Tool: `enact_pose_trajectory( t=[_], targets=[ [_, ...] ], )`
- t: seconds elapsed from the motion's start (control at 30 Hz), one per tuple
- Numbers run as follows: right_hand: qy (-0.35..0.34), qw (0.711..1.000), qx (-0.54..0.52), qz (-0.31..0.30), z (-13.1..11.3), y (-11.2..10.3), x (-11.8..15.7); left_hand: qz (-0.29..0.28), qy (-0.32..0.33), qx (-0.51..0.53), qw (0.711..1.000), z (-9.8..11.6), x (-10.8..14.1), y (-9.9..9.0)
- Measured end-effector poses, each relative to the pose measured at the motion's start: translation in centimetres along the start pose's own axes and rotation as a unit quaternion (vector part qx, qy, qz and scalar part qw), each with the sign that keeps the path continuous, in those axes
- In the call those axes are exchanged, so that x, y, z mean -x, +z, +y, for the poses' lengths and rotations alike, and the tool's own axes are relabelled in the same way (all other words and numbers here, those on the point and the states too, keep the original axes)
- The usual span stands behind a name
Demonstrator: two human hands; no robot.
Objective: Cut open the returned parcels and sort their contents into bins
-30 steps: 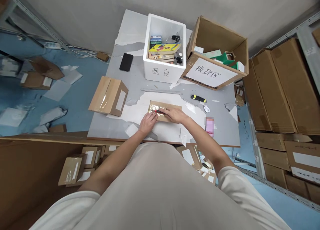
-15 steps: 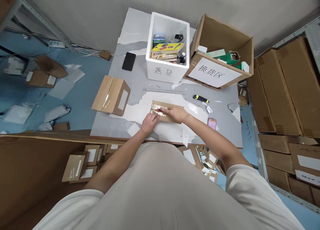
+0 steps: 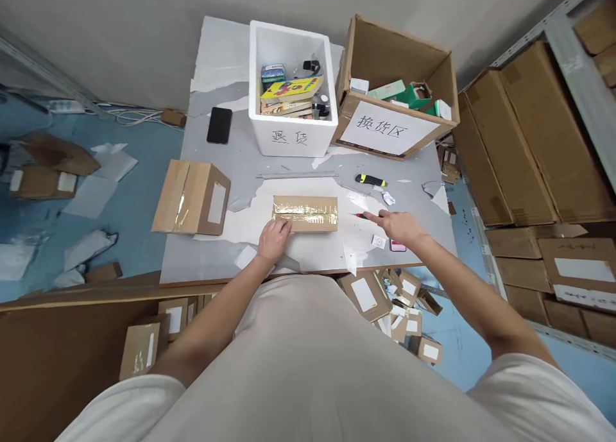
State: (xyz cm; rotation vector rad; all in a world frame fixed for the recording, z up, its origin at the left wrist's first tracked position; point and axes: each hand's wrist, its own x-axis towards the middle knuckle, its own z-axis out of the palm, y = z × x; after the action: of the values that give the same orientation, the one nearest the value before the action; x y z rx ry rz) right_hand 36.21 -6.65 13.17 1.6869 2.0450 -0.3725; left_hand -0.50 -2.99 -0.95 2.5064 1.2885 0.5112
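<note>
The box on the bench is touched at its near left corner by the left hand; its finger grip cannot be determined. At right, a tool is held by the fingers of the right hand. Beyond, a tub is positioned.

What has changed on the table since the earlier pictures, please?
The right hand has moved off the small carton to its right, still holding the red-and-black tool. The left hand stays at the carton's near left corner. The white foam box and black phone stayed in place.
</note>
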Motion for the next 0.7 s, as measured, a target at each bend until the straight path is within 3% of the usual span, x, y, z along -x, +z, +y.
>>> enact_pose_trajectory(
  t=[0.1, 0.23, 0.33, 0.5, 0.7],
  targets=[
    [0.049, 0.969, -0.224, 0.087, -0.1, 3.5, 0.6, -0.037, 0.005, 0.004, 0.999, -0.1, -1.1, -1.3],
    [0.101, 0.825, -0.546, 0.102, -3.0, 7.6, -0.4, -0.063, 0.024, -0.013, 0.998, -0.3, -3.7, -2.4],
    [0.105, 0.744, -0.653, 0.098, -5.2, 9.2, -1.4, -0.096, 0.025, -0.028, 0.995, -0.4, -5.5, -2.7],
    [0.092, 0.692, -0.710, 0.092, -6.5, 10.1, -1.9, -0.160, 0.009, -0.029, 0.987, -0.7, -6.5, -2.6],
    [0.068, 0.667, -0.738, 0.079, -6.4, 10.7, -2.0, -0.138, 0.034, -0.011, 0.990, -1.5, -6.6, -1.9]
  ],
)
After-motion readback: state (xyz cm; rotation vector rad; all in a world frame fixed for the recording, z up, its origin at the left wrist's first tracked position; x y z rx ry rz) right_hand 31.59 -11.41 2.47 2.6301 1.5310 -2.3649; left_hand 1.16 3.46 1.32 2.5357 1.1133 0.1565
